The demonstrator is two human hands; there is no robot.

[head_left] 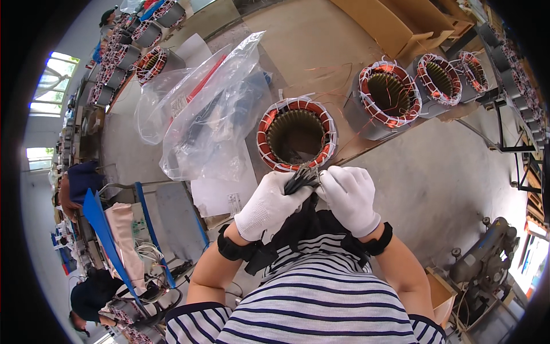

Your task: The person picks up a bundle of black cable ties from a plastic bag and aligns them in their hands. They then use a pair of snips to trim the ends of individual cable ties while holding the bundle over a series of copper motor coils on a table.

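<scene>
My left hand (267, 204), in a white glove, is closed around a bundle of dark lead wires (299, 180). Close beside it, my right hand (348, 198), also gloved, pinches the bare, frayed-looking ends of the bundle. Both hands are in front of my body, at the near rim of a motor stator (327, 134). This stator stands upright on the table, its orange copper windings laced with white cord around a slotted bore. Whether the wires join its winding cannot be made out behind my fingers.
More wound stators (389, 94) stand to the right along the table edge. Clear plastic bags (200, 114) and white paper (220, 192) lie to the left. A cardboard box (395, 26) is at the far side. Two other people (94, 295) appear at the left.
</scene>
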